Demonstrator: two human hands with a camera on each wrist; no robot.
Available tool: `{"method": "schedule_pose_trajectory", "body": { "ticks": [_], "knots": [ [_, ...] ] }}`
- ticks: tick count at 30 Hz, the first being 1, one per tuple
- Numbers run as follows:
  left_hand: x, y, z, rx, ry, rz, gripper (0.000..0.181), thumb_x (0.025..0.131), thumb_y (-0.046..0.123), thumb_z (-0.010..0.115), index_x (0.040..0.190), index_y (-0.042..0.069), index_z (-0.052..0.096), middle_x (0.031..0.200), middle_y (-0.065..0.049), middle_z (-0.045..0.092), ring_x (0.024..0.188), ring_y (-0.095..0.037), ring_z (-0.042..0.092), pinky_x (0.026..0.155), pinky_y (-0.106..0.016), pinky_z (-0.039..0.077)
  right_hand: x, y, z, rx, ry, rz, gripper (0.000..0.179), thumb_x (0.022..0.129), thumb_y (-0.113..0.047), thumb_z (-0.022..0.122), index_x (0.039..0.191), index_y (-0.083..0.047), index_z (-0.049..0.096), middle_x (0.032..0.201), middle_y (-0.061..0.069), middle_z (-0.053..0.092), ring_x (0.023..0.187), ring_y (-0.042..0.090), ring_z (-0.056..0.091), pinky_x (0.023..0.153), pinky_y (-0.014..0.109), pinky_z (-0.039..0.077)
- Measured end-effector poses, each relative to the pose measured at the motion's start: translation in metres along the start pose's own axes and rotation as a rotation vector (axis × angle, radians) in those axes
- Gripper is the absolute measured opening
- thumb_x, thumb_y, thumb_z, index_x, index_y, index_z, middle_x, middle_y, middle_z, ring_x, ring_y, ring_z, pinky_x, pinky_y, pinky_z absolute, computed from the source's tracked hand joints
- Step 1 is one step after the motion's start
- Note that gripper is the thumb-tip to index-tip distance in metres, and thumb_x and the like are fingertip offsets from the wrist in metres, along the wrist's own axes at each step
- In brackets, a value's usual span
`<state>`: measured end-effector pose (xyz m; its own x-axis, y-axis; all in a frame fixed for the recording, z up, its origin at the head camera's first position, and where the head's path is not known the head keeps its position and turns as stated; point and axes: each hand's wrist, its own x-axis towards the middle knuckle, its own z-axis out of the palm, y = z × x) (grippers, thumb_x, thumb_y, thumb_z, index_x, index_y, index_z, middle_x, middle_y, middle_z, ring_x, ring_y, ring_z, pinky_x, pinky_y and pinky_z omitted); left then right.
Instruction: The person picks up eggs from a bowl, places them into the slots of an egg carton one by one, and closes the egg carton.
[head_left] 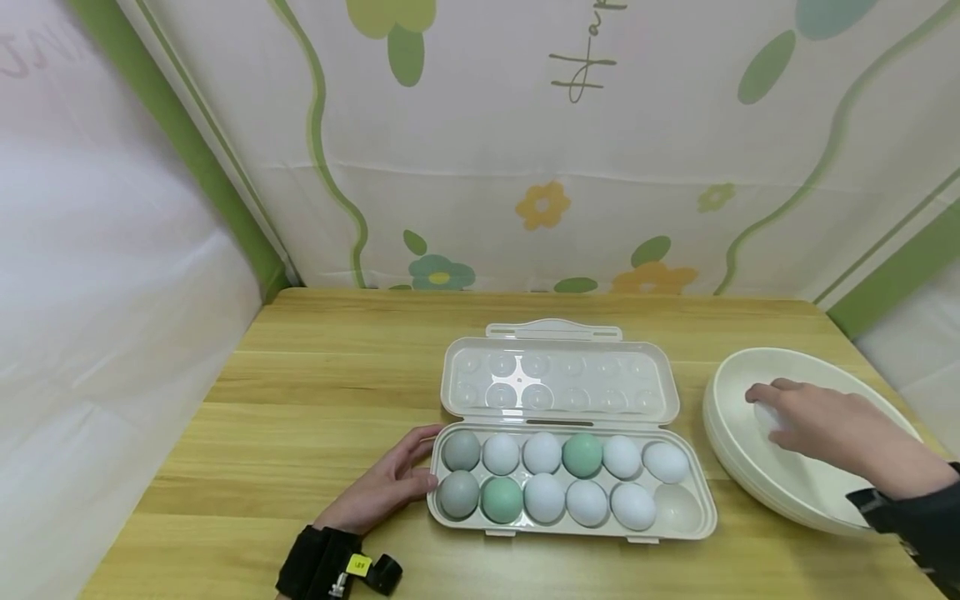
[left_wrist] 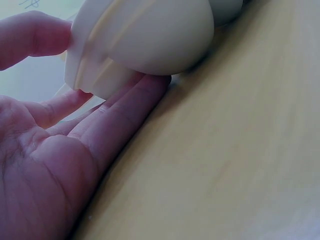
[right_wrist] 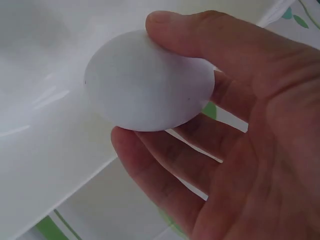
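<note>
A cream plastic egg box (head_left: 678, 510) lies open on the table, its lid (head_left: 480, 375) folded back. White, green and greyish eggs fill its cups, except the near right corner cup, which is bare. My left hand (head_left: 386, 485) holds the box's left end, with thumb at the rim and fingers reaching under the cups in the left wrist view. Over the large white bowl (head_left: 738, 379) at the right, my right hand (head_left: 832, 421) grips a white egg (right_wrist: 145, 82). The thumb presses on one side of it and the fingers support the other.
The wooden table (head_left: 315, 358) ends at a printed fabric backdrop (head_left: 465, 142) along its far edge. White fabric (head_left: 112, 333) also hangs at the left side. The bowl stands close by the box's right end, near the table's right edge.
</note>
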<state>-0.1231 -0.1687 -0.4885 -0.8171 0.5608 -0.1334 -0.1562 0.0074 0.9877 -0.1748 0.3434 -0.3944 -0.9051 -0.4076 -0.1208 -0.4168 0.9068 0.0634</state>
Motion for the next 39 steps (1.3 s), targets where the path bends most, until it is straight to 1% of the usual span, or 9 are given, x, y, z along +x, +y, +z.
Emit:
{"method": "schedule_pose_trajectory", "body": {
  "ticks": [5,9,16,20,28,30,34,37,39],
  "knots": [
    [-0.001,0.0,0.0,-0.002,0.002,0.001,0.055,0.093,0.009,0.049,0.142,0.013,0.023,0.149,-0.022,0.021,0.127,-0.033,0.034,0.093,-0.035,0.043,-0.003,-0.009,-0.011,-0.043,0.045,-0.045,0.048,0.066,-0.016,0.078,0.108,-0.009,0.058,0.093,0.007,0.062,0.064,0.013,0.053,0.048,0.029,0.04],
    [-0.002,0.0,-0.001,-0.008,0.001,-0.005,0.055,0.094,0.009,0.049,0.142,0.013,0.023,0.149,-0.022,0.021,0.127,-0.032,0.035,0.093,-0.035,0.043,-0.005,-0.017,-0.02,-0.056,0.083,-0.083,0.049,0.065,-0.017,0.079,0.109,-0.009,0.059,0.096,0.006,0.063,0.07,0.016,0.057,0.052,0.032,0.045],
    [-0.002,-0.002,-0.001,-0.014,-0.006,0.014,0.055,0.093,0.008,0.049,0.142,0.012,0.022,0.149,-0.022,0.02,0.126,-0.032,0.036,0.092,-0.033,0.044,-0.011,-0.035,-0.031,-0.059,0.154,-0.117,0.049,0.063,-0.016,0.079,0.107,-0.013,0.058,0.095,0.001,0.062,0.069,0.012,0.055,0.049,0.03,0.044],
    [-0.002,-0.002,-0.001,-0.011,-0.007,0.025,0.056,0.093,0.007,0.049,0.142,0.012,0.022,0.149,-0.023,0.02,0.127,-0.033,0.034,0.092,-0.033,0.044,-0.014,-0.043,-0.033,-0.055,0.195,-0.14,0.049,0.061,-0.014,0.079,0.106,-0.012,0.059,0.092,-0.002,0.059,0.066,0.009,0.054,0.047,0.029,0.042],
    [-0.001,-0.001,0.0,-0.002,-0.001,0.015,0.056,0.093,0.008,0.05,0.142,0.012,0.022,0.148,-0.023,0.021,0.127,-0.033,0.034,0.092,-0.034,0.044,-0.018,-0.055,-0.033,-0.041,0.22,-0.167,0.049,0.062,-0.013,0.078,0.107,-0.014,0.059,0.096,-0.003,0.06,0.065,0.006,0.054,0.045,0.029,0.04],
    [-0.001,0.0,0.0,-0.001,0.001,0.011,0.056,0.093,0.008,0.05,0.142,0.012,0.022,0.148,-0.023,0.021,0.127,-0.032,0.035,0.092,-0.034,0.044,-0.019,-0.057,-0.033,-0.041,0.227,-0.173,0.05,0.062,-0.013,0.079,0.107,-0.014,0.059,0.098,-0.001,0.061,0.066,0.007,0.055,0.045,0.03,0.041],
    [-0.001,0.0,0.0,0.002,0.004,0.006,0.055,0.093,0.009,0.049,0.142,0.013,0.023,0.148,-0.023,0.022,0.126,-0.032,0.036,0.093,-0.034,0.044,-0.022,-0.062,-0.033,-0.039,0.239,-0.179,0.052,0.061,-0.014,0.079,0.109,-0.014,0.06,0.103,0.004,0.063,0.071,0.015,0.06,0.045,0.033,0.044],
    [-0.001,0.0,0.001,0.005,0.005,0.003,0.055,0.093,0.009,0.049,0.142,0.013,0.023,0.149,-0.022,0.022,0.126,-0.032,0.036,0.093,-0.035,0.043,-0.024,-0.066,-0.032,-0.039,0.257,-0.191,0.052,0.061,-0.015,0.079,0.109,-0.014,0.06,0.104,0.004,0.063,0.074,0.018,0.061,0.046,0.035,0.046],
    [-0.001,0.0,0.001,0.006,0.005,0.003,0.055,0.093,0.009,0.05,0.142,0.013,0.023,0.149,-0.022,0.022,0.127,-0.032,0.035,0.093,-0.035,0.043,-0.026,-0.068,-0.032,-0.04,0.278,-0.208,0.051,0.061,-0.014,0.079,0.108,-0.016,0.06,0.103,0.002,0.062,0.073,0.017,0.061,0.046,0.035,0.046]
  ]
}}
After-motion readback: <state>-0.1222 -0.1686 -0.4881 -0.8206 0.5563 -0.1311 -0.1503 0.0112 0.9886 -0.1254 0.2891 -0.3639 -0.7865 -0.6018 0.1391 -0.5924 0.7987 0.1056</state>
